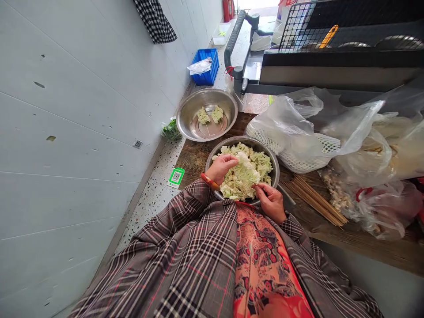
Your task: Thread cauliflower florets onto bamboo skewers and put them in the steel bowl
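Note:
Over a metal bowl [276, 170] full of cauliflower pieces, a large cauliflower piece [245, 171] is held between my two hands. My left hand [222, 168] pinches its upper left side, fingers closed. At its lower right edge, my right hand [270, 201] grips it with thumb and fingers together. Behind this bowl stands a wider metal basin [185, 115] with two skewered cauliflower pieces [217, 114] lying in it. A bundle of wooden skewers [316, 199] rests on the wooden table, right of my right hand.
Plastic bags [285, 117] and white foam netting [298, 152] crowd the right side. A green QR card [176, 176] lies left of the bowl. Farther back are a blue basket [212, 73], green vegetables [171, 130] and a dark metal rack [304, 26]. A white wall [82, 110] runs along the left.

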Demonstrator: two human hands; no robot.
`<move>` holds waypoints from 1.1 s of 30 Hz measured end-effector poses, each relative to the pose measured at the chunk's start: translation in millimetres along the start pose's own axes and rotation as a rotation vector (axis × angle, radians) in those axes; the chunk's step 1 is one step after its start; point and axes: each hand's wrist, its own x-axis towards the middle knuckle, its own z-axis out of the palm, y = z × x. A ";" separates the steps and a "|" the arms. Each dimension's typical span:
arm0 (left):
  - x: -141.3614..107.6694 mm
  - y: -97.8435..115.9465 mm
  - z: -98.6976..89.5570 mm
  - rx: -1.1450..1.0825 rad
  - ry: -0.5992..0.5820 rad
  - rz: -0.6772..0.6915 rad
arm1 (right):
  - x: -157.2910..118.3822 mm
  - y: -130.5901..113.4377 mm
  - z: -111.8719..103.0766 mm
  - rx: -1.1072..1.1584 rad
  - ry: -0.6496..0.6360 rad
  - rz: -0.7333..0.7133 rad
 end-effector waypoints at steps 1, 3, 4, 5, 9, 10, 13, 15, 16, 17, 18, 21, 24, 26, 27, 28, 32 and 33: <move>0.4 -2.3 0.5 0.009 -0.008 0.008 | 0.2 0.2 0.6 0.004 0.003 0.009; 1.9 -7.6 1.5 0.019 -0.001 0.014 | 1.4 0.7 1.7 0.021 -0.002 0.029; 3.0 -10.1 1.9 0.012 0.018 0.004 | 2.6 1.0 2.3 0.038 -0.011 0.038; 4.1 -11.9 2.1 -0.004 0.048 -0.015 | 4.1 1.1 2.8 0.060 -0.028 0.048; 9.0 -9.3 -0.1 -0.150 0.101 -0.127 | 12.3 0.1 4.4 0.178 -0.070 0.091; 9.9 -6.7 -1.5 -0.181 0.088 -0.142 | 14.0 -0.3 4.8 0.211 -0.064 0.103; 11.0 -0.3 -7.3 -0.257 0.064 -0.167 | 17.6 -2.1 7.1 0.310 -0.042 0.157; 9.9 -0.2 -11.6 -0.328 0.068 -0.200 | 19.3 -5.2 9.9 0.382 -0.047 0.208; 8.8 -1.7 -13.4 -0.369 0.067 -0.217 | 20.3 -7.7 11.5 0.420 -0.055 0.232; 7.4 -4.1 -14.6 -0.410 0.065 -0.231 | 21.6 -10.7 13.3 0.456 -0.064 0.254; 5.7 -7.1 -15.1 -0.448 0.058 -0.239 | 23.3 -14.3 15.1 0.490 -0.074 0.274; -1.0 -16.6 -11.5 -0.514 0.013 -0.231 | 29.8 -26.2 21.1 0.572 -0.088 0.325; -7.0 -21.9 -1.6 -0.514 -0.043 -0.176 | 35.4 -35.3 28.7 0.608 -0.083 0.325; -8.8 -22.0 5.3 -0.540 -0.062 -0.130 | 36.8 -38.6 34.9 0.607 -0.084 0.292; -8.9 -21.3 8.1 -0.563 -0.055 -0.109 | 36.7 -39.6 38.0 0.605 -0.087 0.275; -8.8 -20.4 10.3 -0.589 -0.036 -0.089 | 36.3 -40.3 40.9 0.604 -0.092 0.264; -8.0 -17.8 14.2 -0.632 0.093 -0.038 | 33.2 -41.3 48.2 0.596 -0.116 0.262; -8.1 -18.0 14.6 -0.631 0.119 -0.031 | 32.6 -41.1 49.0 0.592 -0.117 0.267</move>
